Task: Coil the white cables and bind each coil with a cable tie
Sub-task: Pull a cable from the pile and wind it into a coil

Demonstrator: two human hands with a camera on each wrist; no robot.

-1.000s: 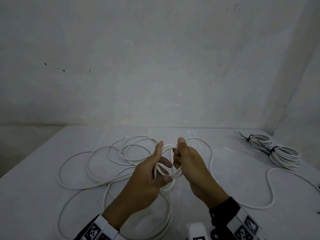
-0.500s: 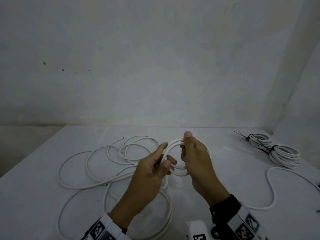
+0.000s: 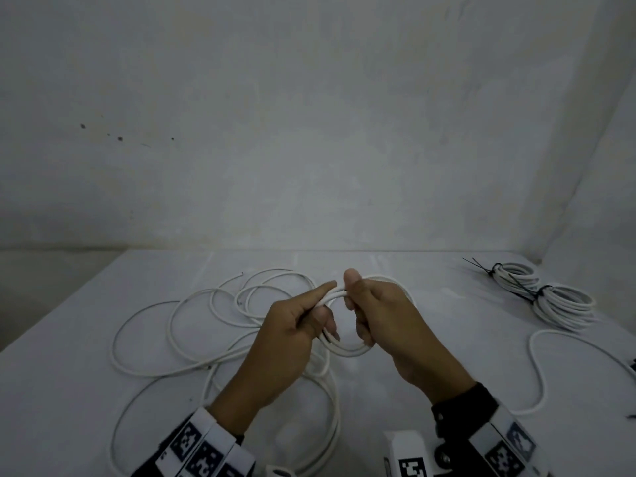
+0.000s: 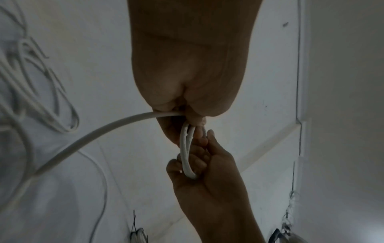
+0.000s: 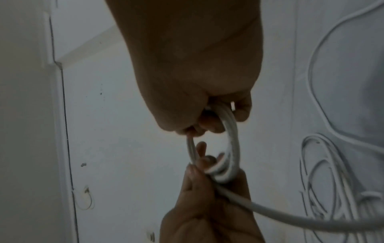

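Observation:
A small coil of white cable (image 3: 347, 349) hangs above the table between both hands. My left hand (image 3: 303, 325) grips its left side, forefinger stretched along the top strand. My right hand (image 3: 364, 315) grips the right side, thumb up on top. In the left wrist view the coil (image 4: 186, 152) runs from my left fingers into the right hand (image 4: 199, 166). In the right wrist view the coil's loops (image 5: 230, 148) pass through both fists, and the cable's free length (image 5: 290, 217) trails off right. The rest of the loose cable (image 3: 192, 325) sprawls in loops on the table to the left.
Two finished white coils (image 3: 561, 304) bound with black cable ties (image 3: 499, 273) lie at the back right near the wall corner. Another white cable (image 3: 537, 370) curves over the table (image 3: 69, 390) at the right. The wall stands just behind the table.
Both hands have risen a little and moved closer together. The coil has been turned and gathered into a rounder, tighter ring, with the right thumb now on top of it.

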